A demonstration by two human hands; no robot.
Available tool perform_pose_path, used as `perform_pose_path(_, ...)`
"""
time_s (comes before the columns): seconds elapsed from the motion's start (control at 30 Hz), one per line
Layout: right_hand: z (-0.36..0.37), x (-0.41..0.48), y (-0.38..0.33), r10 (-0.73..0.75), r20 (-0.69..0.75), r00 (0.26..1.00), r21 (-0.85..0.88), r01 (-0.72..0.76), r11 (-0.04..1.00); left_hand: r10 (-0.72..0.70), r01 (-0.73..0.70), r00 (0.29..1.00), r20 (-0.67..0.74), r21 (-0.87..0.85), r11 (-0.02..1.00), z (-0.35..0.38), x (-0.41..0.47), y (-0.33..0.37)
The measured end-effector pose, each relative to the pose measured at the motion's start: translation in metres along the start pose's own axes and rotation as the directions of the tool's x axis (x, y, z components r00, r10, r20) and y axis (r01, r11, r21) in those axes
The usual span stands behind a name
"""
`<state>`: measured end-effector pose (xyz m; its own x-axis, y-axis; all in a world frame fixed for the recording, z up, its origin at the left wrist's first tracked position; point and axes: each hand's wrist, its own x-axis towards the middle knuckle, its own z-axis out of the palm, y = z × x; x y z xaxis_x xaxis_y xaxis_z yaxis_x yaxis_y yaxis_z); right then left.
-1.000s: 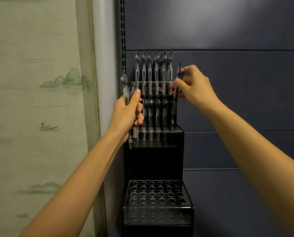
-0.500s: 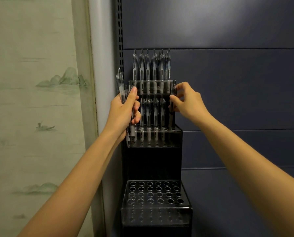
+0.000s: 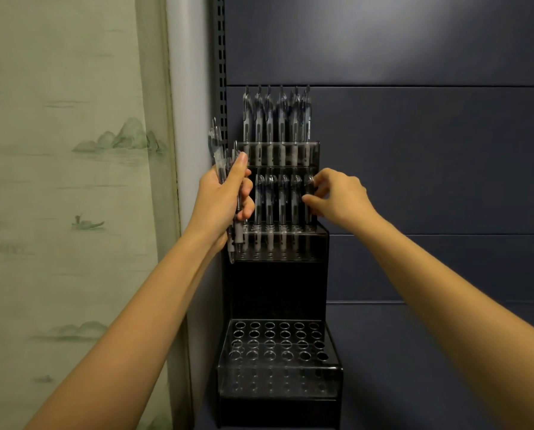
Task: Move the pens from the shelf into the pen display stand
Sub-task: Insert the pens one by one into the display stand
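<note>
Several clear-barrelled pens (image 3: 217, 150) stand bunched in the left hand (image 3: 225, 197), just left of centre frame. The thumb lies up along them and the fingers curl round, and the grey grip ends poke out below the palm. The right hand (image 3: 340, 197), at centre frame, pinches a single pen (image 3: 308, 189) by its upper barrel between thumb and fingertips. That pen stands upright at the right end of the middle row (image 3: 282, 200) in the pen display stand (image 3: 278, 283). Its lower end is down among the holes, but I cannot tell whether it is fully seated.

A top row (image 3: 268, 119) fills the highest step, while the bottom tier (image 3: 278, 339), at lower centre, shows only open holes.

These pens look light and stiff, with smooth plastic bodies that probably slide against one another in a bunch, so the left hand likely needs a firm wrap rather than a squeeze. The rubbery grip section should give the surest hold. For placing, though, a pinch high on the barrel below the clip seems better, since it leaves the tip free to find its hole. The holes sit close together, so neighbouring pens could be knocked askew by a thick-fingered approach.
</note>
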<state>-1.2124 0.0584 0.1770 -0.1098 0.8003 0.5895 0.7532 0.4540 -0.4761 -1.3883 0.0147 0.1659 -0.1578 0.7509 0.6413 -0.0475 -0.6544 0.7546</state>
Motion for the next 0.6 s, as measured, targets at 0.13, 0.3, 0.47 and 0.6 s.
perform_pose_path(0.13, -0.002, -0.001, 0.004, 0.018, -0.039, 0.999, -0.039, -0.019, 0.999, -0.008, 0.008, 1.0, -0.002, 0.002, 1.0, 0.0, -0.003, 0.0)
perform_pose_path(0.3, -0.009, -0.007, -0.017, -0.161, -0.208, 0.965, 0.117, 0.188, 0.975, -0.002, 0.002, 1.0, 0.008, 0.007, 1.0, -0.004, -0.008, 0.0)
perform_pose_path(0.47, -0.002, -0.022, -0.062, -0.259, -0.055, 0.964, 0.332, 0.262, 0.906, 0.007, -0.007, 0.999, 0.053, 0.0, 1.0, -0.01, -0.012, -0.003)
perform_pose_path(0.6, 0.011, -0.023, -0.083, -0.268, 0.045, 0.962, 0.396, 0.229, 0.889, 0.02, -0.021, 0.998, 0.059, 0.003, 1.0, -0.017, -0.012, 0.0)
